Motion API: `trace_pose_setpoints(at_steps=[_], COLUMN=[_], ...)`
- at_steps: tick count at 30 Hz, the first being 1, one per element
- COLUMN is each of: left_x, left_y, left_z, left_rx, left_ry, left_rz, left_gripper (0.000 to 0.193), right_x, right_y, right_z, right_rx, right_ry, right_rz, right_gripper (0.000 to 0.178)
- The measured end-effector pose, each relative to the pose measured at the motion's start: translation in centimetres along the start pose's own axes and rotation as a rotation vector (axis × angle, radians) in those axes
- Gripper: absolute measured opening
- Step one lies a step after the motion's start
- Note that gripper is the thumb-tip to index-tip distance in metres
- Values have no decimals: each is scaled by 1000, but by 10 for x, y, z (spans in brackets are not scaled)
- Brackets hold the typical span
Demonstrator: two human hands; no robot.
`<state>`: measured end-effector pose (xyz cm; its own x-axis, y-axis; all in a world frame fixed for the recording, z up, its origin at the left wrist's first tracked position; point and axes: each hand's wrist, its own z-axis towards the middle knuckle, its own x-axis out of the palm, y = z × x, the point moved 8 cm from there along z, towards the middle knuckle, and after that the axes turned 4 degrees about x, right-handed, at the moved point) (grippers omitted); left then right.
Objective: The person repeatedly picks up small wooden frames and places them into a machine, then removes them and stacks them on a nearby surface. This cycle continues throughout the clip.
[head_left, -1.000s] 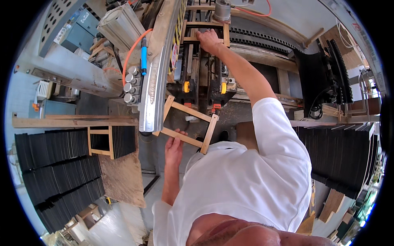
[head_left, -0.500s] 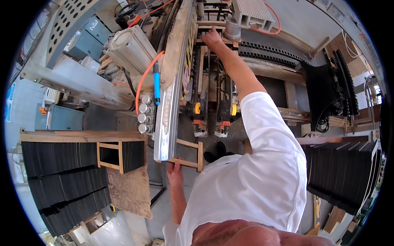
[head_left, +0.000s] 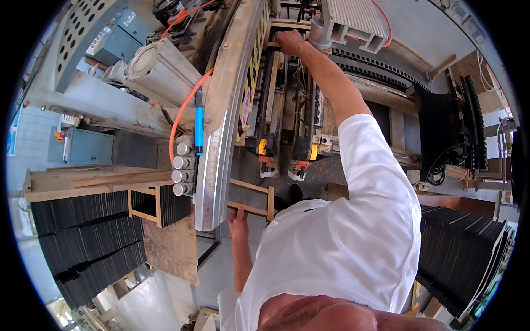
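Note:
My left hand (head_left: pixel 238 222) is closed on the near bar of a light wooden frame (head_left: pixel 270 204), held low beside the end of a long metal beam (head_left: pixel 212 193). Part of that frame is hidden behind the beam. Stretched far forward, my right hand (head_left: pixel 290 42) has its fingers curled over a bar of another wooden frame (head_left: pixel 291 25), which lies across the machine's rails (head_left: pixel 274 88). A round metal cylinder (head_left: pixel 319 34) stands just right of that hand. Its fingertips are partly hidden.
Orange air hose (head_left: pixel 182 107) and a blue marker (head_left: pixel 199 124) are on the beam's left side. Dark stacked panels (head_left: pixel 94 220) stand at left, with a small wooden frame (head_left: pixel 144 204) on them. More dark panels (head_left: pixel 458 248) stand at right. Black cable chain (head_left: pixel 375 69) runs along the machine.
The whole view has shifted slightly, and the beam appears farther left. My right hand has drawn a little nearer along the rails. The left hand still grips its frame, now slightly higher in view.

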<state>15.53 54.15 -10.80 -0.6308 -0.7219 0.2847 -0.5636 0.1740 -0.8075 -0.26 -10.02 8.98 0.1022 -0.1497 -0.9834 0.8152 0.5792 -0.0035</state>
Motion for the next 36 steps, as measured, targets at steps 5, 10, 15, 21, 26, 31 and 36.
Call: trace_pose_setpoints(at_steps=[5,10,15,21,26,31,36], left_x=[13,44,34,27,25,13,2], left_y=[13,8,15,28,30,28,26], left_z=[11,22,15,8,-12,-19,-21], left_rx=[-36,-71,-27,-27,-6,32,70], left_ry=[28,57,-40,-50,-114,-128,-153], left_rz=[-17,7,22,-44,-88,-96,-56], left_gripper=[37,38,40,38,34,32,29], right_x=[44,68,33,-25,-14,-14,-11], right_y=[-17,-33,28,22,10,14,15], right_z=[22,30,13,-13,-4,-3,-5], right_rx=[-32,-131,-137,24,76,68,63], right_ry=[86,-14,92,86,96,64,76], right_rz=[-30,-432,-617,-467,-451,-442,-540], right_gripper=[29,29,28,27,32,33,31])
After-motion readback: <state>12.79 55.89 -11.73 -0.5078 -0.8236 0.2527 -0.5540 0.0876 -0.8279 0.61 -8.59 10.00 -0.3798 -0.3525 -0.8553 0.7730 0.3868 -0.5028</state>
